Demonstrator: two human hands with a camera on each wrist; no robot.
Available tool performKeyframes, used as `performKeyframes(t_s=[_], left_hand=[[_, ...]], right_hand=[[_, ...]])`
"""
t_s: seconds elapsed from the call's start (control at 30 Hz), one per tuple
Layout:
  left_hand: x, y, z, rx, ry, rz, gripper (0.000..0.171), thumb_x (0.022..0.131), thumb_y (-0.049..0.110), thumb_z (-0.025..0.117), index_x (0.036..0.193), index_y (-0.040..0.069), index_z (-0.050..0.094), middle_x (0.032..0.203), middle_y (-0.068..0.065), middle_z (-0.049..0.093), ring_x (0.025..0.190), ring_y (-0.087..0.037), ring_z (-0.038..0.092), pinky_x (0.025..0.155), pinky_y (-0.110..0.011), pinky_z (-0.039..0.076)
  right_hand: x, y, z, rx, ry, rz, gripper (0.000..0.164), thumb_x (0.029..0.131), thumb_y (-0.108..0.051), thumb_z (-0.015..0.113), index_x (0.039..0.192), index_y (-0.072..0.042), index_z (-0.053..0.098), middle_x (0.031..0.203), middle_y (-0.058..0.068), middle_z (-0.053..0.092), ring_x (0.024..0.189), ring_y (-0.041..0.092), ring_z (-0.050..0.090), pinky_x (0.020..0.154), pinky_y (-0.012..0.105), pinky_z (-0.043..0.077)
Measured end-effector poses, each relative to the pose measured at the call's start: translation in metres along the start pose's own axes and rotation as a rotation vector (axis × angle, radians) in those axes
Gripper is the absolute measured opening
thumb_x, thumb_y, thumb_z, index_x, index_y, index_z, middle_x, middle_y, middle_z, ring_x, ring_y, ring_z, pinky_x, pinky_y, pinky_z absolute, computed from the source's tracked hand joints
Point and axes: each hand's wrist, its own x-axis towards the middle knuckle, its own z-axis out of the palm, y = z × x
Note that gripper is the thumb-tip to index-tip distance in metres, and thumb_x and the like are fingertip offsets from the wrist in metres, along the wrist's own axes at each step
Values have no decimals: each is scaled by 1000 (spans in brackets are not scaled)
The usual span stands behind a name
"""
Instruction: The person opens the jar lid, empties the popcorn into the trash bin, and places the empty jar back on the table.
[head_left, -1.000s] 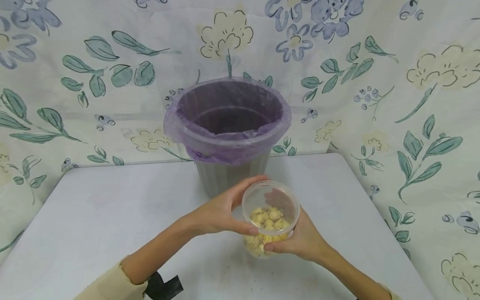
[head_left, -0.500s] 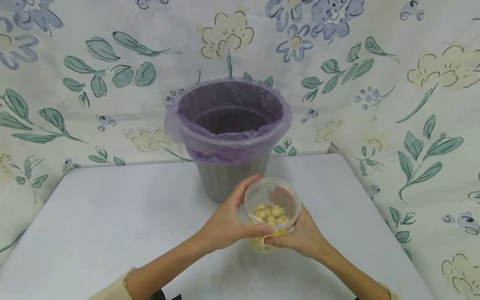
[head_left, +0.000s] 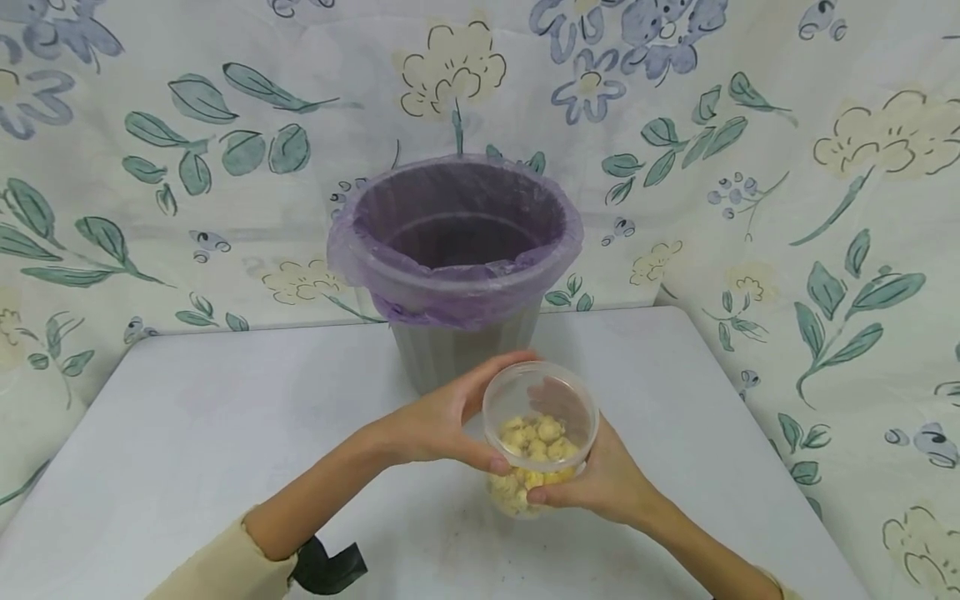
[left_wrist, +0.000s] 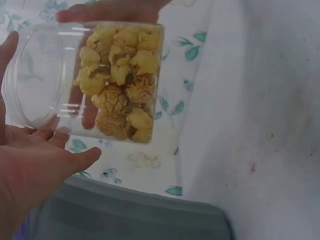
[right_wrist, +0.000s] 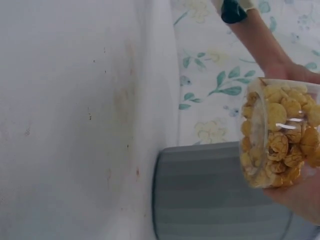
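A clear plastic jar (head_left: 521,396), partly filled with yellow popcorn (head_left: 550,428), is held tilted with its round top toward the head camera. My left hand (head_left: 442,423) grips the jar's rim from the left, thumb across the near side and fingers on the far side. Lower down, my right hand (head_left: 611,477) holds the jar's body, its thumb in front and most fingers hidden behind. The left wrist view shows the popcorn filling the bottom part of the jar (left_wrist: 120,82). In the right wrist view, the jar's base (right_wrist: 257,135) faces left.
Behind the hands stands a grey bin (head_left: 465,346) lined with a purple bag (head_left: 465,304). It rests on a white table (head_left: 225,433) with small dark specks near the front. A floral cloth (head_left: 225,167) hangs behind. A black strap (head_left: 327,571) shows by the left sleeve.
Half a second ago my left hand was turned further round the rim, with its wrist lower; now it has turned back. The jar dipped slightly toward me. The right hand keeps its hold.
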Motion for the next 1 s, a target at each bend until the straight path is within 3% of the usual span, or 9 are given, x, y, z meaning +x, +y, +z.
performKeyframes(t_s=[0.1, 0.27, 0.4, 0.5, 0.6, 0.7, 0.87, 1.0], left_hand=[[1, -1, 2, 19, 26, -4, 108, 75, 33, 89, 159, 15, 23, 159, -1, 31, 145, -28, 29, 116, -57, 18], [-1, 0, 13, 113, 160, -15, 102, 74, 22, 90, 157, 17, 29, 153, 3, 39, 142, -28, 34, 114, -60, 20], [-2, -1, 25, 154, 267, -12, 101, 74, 18, 89, 156, 18, 30, 152, 1, 40, 141, -30, 35, 111, -65, 21], [-2, -2, 30, 149, 298, -15, 104, 74, 20, 89, 157, 18, 27, 155, -1, 36, 142, -30, 31, 110, -66, 20], [-3, -2, 29, 145, 274, -31, 111, 73, 24, 90, 159, 20, 21, 159, 1, 29, 145, -26, 25, 112, -64, 19], [-3, -1, 22, 142, 206, -28, 116, 72, 26, 91, 160, 22, 15, 161, 4, 23, 147, -22, 21, 113, -60, 19], [-2, 2, 13, 135, 100, 1, 113, 75, 19, 88, 160, 17, 15, 161, 0, 24, 144, -25, 27, 113, -58, 21], [-2, 2, 14, 174, 117, 0, 107, 75, 17, 88, 159, 17, 21, 159, 0, 30, 141, -26, 33, 111, -60, 25]], right_hand=[[0, 0, 0, -2, -2, -5, 104, 69, -29, 93, 152, -11, 32, 145, 17, 46, 130, 34, 46, 105, 34, 42], [1, 2, -1, -11, 18, -23, 101, 70, -29, 93, 150, -9, 34, 145, 15, 47, 130, 37, 46, 105, 33, 42], [1, 3, -2, -16, 33, -25, 100, 70, -24, 93, 149, -7, 35, 145, 18, 46, 129, 37, 46, 104, 32, 43], [1, 3, -3, -25, 41, -18, 100, 68, -18, 93, 149, -7, 35, 144, 22, 45, 128, 36, 47, 104, 32, 43], [1, 3, -3, -28, 41, -7, 100, 67, -18, 93, 149, -7, 36, 143, 22, 46, 126, 34, 48, 103, 32, 43], [1, 3, -2, -23, 23, -15, 100, 69, -21, 93, 149, -7, 35, 144, 19, 47, 126, 35, 48, 104, 33, 43], [0, 2, -1, -11, 1, -5, 103, 69, -22, 93, 152, -11, 33, 146, 14, 46, 129, 40, 45, 105, 35, 43], [-1, 1, -1, -16, 5, -4, 103, 69, -22, 93, 152, -12, 33, 147, 17, 45, 131, 38, 45, 105, 35, 42]])
